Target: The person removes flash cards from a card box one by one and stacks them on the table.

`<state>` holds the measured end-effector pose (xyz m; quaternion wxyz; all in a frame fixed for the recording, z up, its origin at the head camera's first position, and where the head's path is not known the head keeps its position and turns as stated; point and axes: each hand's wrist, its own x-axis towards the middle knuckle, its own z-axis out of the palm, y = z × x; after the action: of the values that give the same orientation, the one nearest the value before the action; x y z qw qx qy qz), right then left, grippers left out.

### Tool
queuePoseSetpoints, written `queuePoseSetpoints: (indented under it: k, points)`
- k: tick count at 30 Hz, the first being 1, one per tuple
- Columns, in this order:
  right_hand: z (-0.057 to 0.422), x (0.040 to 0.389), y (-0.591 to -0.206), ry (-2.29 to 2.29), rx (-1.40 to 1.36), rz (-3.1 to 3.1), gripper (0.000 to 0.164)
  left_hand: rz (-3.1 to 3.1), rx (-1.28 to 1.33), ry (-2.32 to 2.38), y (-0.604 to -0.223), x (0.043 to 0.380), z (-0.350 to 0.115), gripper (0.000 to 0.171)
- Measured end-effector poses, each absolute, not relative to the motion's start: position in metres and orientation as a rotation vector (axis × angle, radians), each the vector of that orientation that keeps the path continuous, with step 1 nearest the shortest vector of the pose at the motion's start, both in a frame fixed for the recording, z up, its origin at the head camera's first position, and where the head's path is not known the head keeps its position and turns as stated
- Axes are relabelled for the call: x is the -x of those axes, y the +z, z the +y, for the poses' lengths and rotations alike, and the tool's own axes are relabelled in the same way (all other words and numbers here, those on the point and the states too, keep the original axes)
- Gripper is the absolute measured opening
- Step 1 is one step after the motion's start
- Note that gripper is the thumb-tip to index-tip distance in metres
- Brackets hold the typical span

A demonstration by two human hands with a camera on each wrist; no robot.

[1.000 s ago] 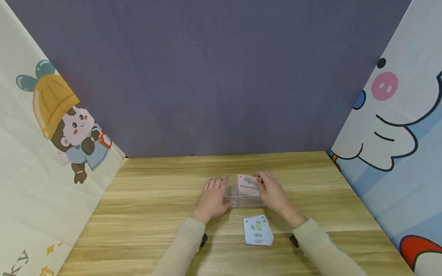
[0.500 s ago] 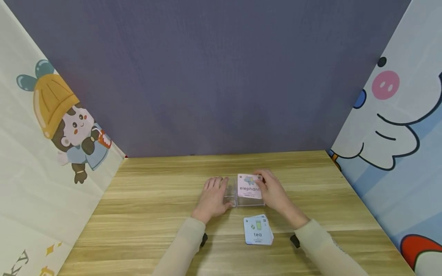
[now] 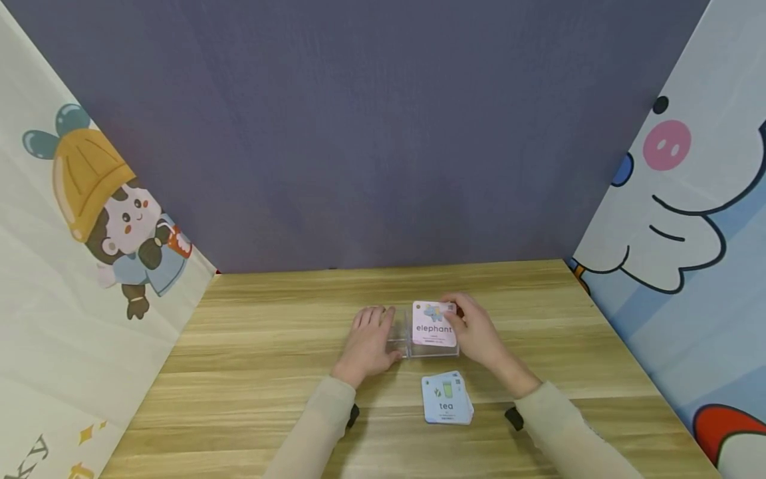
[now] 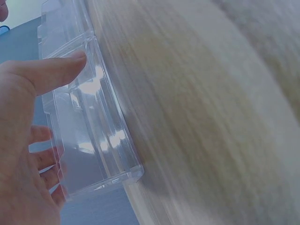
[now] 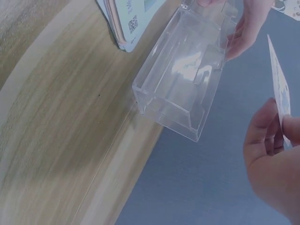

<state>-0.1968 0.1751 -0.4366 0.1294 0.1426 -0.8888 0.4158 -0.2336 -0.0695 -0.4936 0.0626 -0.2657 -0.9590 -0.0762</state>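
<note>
A clear plastic box (image 3: 433, 351) with compartments stands on the table. My left hand (image 3: 368, 346) spans its left part, thumb (image 4: 70, 68) at the front rim and fingers behind the far wall. In the right wrist view the box's (image 5: 159, 103) near compartment shows no cards. My right hand (image 3: 479, 332) pinches a pink flash card (image 3: 432, 336) by its right edge, thumb in front. The card reads "elephant" under a blue elephant picture. It overlaps the box's right compartment in the head view, and in the right wrist view the card (image 5: 280, 86) is apart from the box.
A small stack of flash cards (image 3: 447, 399), the top one blue and reading "tea", lies in front of the box on the wooden table (image 3: 269, 372). A dark panel (image 3: 383, 133) rises behind, with printed cloths on both sides.
The elephant card has tilted up to face the head camera more fully, its lower part coming further into sight. My right hand has shifted slightly; my left hand stays put.
</note>
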Motion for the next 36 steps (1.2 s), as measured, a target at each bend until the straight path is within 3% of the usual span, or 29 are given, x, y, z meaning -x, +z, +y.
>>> queuePoseSetpoints:
  k: [36]
  points:
    - [0.177, 0.180, -0.430, 1.480, -0.371, -2.604, 0.026, -2.913, 0.797, -0.261, -0.493, 0.234, -0.070, 0.097]
